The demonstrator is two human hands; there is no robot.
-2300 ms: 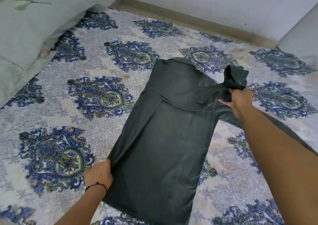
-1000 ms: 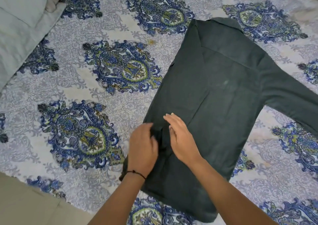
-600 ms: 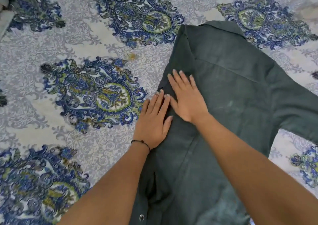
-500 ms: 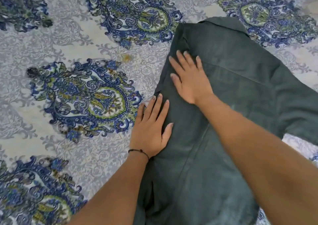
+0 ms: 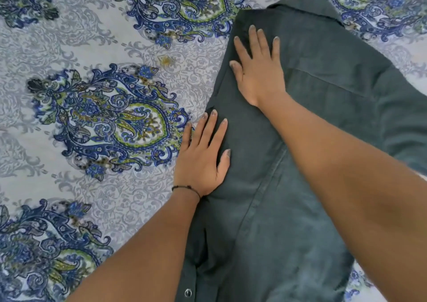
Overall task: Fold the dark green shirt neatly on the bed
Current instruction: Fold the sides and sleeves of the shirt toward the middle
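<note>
Pressing flat on the dark green shirt, both hands lie open with the fingers spread, and neither one grips any cloth. The shirt lies on the bed sheet, which has a blue and green paisley pattern, and its left side is folded in along a long edge. The collar is at the far end, near the top of the head view.

The right hand rests palm down near the shoulder part, close to the folded edge. Compared with half a second ago, it has moved a little further up toward the collar. The left hand lies lower on the same edge, with its palm partly on the sheet and its fingers on the cloth; it has stayed at almost the same place. A thin black wrist band is on the left wrist.

One sleeve goes out to the right edge of the view. A small metal snap button shows at the bottom, near the left forearm.
</note>
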